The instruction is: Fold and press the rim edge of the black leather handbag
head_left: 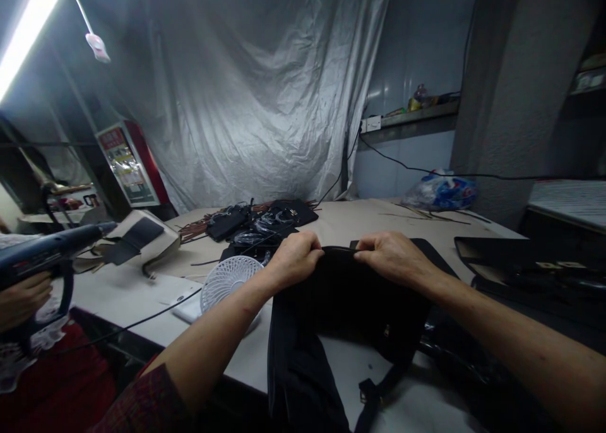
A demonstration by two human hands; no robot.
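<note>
A black fabric bag [345, 307] stands on the pale work table [142, 294] right in front of me, with a strap and buckle hanging off the near edge. My left hand [294, 257] is closed on the bag's top edge at the left. My right hand [392, 256] pinches the same edge a little to the right, fingers curled over it. The two hands sit close together at the same height.
A small white fan [227, 283] lies left of the bag. Black bags and parts [258, 225] are piled behind it, flat black pieces [521, 256] at the right. Another person's hand at far left holds a heat gun [42, 253]. A blue plastic bag [440, 192] sits at the back.
</note>
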